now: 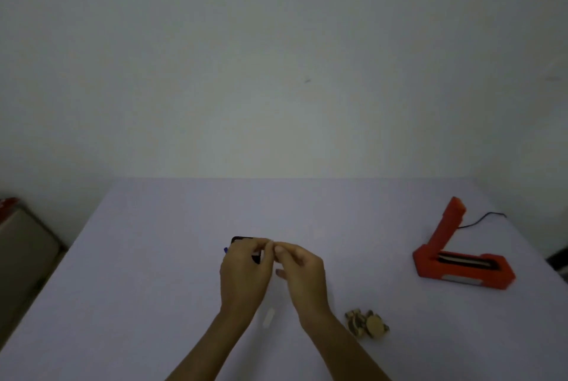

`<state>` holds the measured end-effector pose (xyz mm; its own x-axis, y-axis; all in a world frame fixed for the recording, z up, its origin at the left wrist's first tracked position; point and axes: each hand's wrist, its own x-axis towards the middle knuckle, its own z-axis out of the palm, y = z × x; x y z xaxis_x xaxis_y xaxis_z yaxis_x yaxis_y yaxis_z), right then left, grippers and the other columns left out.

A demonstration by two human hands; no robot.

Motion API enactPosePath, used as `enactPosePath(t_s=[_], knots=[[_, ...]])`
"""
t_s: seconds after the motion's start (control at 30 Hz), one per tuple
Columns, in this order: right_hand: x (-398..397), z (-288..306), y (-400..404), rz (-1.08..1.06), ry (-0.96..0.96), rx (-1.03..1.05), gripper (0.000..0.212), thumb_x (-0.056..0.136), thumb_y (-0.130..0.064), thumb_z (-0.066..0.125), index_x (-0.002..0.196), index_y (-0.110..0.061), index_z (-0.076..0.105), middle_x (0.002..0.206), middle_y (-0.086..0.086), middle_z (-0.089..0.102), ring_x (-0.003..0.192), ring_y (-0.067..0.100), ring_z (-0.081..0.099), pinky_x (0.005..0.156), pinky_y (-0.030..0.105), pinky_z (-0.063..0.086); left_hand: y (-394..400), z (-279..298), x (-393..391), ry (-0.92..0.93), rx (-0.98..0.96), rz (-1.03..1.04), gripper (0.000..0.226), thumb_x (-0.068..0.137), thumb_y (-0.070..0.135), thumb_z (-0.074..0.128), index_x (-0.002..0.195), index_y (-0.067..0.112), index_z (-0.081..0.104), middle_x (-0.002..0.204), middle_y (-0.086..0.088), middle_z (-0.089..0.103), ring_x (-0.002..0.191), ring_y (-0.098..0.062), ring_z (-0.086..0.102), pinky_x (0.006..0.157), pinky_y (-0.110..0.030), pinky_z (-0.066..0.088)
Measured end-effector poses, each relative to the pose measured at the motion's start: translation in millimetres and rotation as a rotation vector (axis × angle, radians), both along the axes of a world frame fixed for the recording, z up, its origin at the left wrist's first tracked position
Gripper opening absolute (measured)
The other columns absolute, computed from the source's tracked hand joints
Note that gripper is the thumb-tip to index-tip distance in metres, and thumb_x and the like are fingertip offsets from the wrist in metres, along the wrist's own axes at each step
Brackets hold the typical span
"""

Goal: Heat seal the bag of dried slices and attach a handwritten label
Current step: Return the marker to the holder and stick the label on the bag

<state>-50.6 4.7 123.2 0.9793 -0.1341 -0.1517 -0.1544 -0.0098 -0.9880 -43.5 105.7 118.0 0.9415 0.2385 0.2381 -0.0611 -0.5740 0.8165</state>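
My left hand [246,273] and my right hand [302,273] meet fingertip to fingertip above the middle of the table. My left hand grips a small black object [240,239] with a blue tip [226,250] poking out on its left; most of it is hidden. My right hand pinches something small and pale at that object's right end; I cannot tell what it is. A pile of round dried slices [367,323] lies to the right of my right forearm; any bag around it is not discernible. The red heat sealer [455,260] stands at the right with its arm raised.
A small white strip [268,317] lies on the pale table [153,257] between my forearms. The sealer's black cord [482,218] runs off toward the wall. A dark piece of furniture [24,251] stands beyond the table's left edge. The room is dim.
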Motion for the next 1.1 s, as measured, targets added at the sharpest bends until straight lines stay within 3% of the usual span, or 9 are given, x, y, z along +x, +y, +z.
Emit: enactPosePath(t_s=[0.1,0.23,0.4,0.6,0.93,1.1], knots=[[1,-1,-26,-0.057,0.031,0.104,0.012,0.089,-0.022,0.066,0.089,-0.023,0.077,0.089,-0.003,0.077,0.088,0.016,0.072,0.082,0.04,0.059,-26,0,-1,-0.03,-0.009,-0.103,0.02,0.09,0.019,0.052,0.095,0.019,0.072,0.09,0.008,0.069,0.086,-0.009,0.061,0.075,-0.022,0.05],[4,-6,-69,-0.168,0.063,0.119,0.009,0.086,-0.019,0.069,0.083,-0.025,0.075,0.084,-0.004,0.076,0.084,0.015,0.071,0.076,0.033,0.06,-64,-9,-1,-0.037,0.085,-0.213,0.039,0.076,0.008,0.048,0.106,0.014,0.071,0.102,0.002,0.069,0.099,-0.01,0.052,0.085,-0.01,0.032],[4,-28,-126,-0.212,0.156,0.152,0.009,0.088,-0.016,0.067,0.09,-0.016,0.075,0.087,0.001,0.076,0.086,0.015,0.071,0.076,0.028,0.059,-113,-31,5,0.074,0.071,-0.3,0.042,0.082,-0.004,0.051,0.115,0.016,0.067,0.1,0.007,0.058,0.099,-0.003,0.042,0.081,-0.003,0.035],[11,-64,-181,-0.219,0.293,0.061,0.011,0.088,-0.015,0.065,0.09,-0.015,0.076,0.084,0.001,0.076,0.083,0.014,0.072,0.079,0.031,0.059,-163,-62,7,0.193,0.076,-0.334,0.037,0.085,-0.002,0.056,0.116,0.015,0.067,0.099,0.009,0.056,0.099,-0.005,0.043,0.082,0.005,0.029],[37,-109,-236,-0.063,0.47,0.113,0.013,0.088,-0.017,0.067,0.097,-0.01,0.075,0.093,0.005,0.076,0.09,0.017,0.072,0.085,0.037,0.059,-206,-107,20,0.335,0.114,-0.329,0.034,0.091,0.003,0.052,0.121,0.015,0.064,0.106,-0.002,0.06,0.098,-0.008,0.043,0.074,-0.006,0.035],[43,-130,-243,-0.036,0.517,0.098,0.012,0.089,-0.014,0.064,0.091,-0.01,0.075,0.087,0.007,0.075,0.086,0.018,0.073,0.082,0.036,0.06,-218,-119,14,0.389,0.09,-0.303,0.034,0.093,0.007,0.051,0.123,0.018,0.062,0.103,0.009,0.052,0.097,-0.004,0.042,0.077,0.003,0.033]])
